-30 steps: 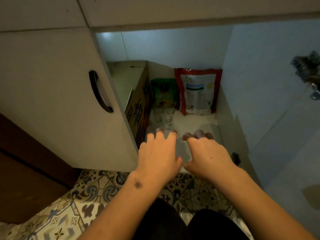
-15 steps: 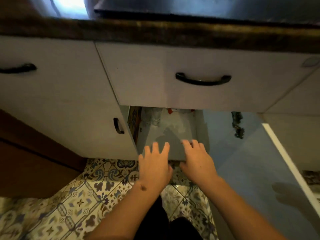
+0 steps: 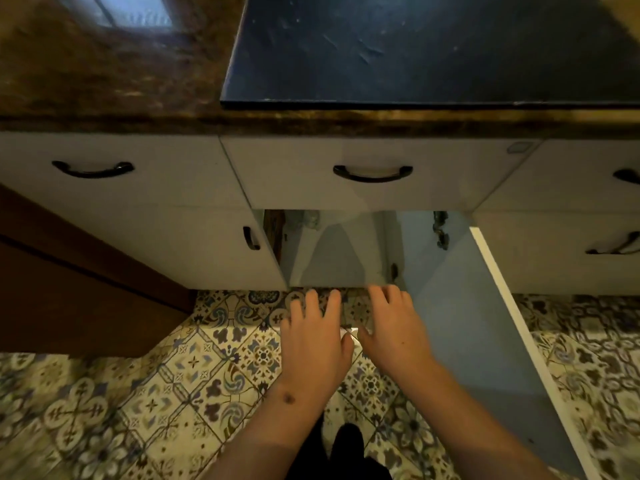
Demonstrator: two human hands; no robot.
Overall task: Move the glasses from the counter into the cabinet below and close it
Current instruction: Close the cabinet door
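Both hands are empty with fingers spread, the left hand [image 3: 317, 336] beside the right hand [image 3: 393, 327], low in the middle. The open white flat cabinet door [image 3: 485, 341] stands just right of the right hand, its long edge running down to the lower right.

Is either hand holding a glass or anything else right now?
Nothing is held. The left hand and right hand hover with fingers spread, in front of the open cabinet, apart from its door.

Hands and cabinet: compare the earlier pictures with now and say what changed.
Both hands, left hand and right hand, have drawn back out of the cabinet to above the floor, empty and open. The cabinet door stays open.
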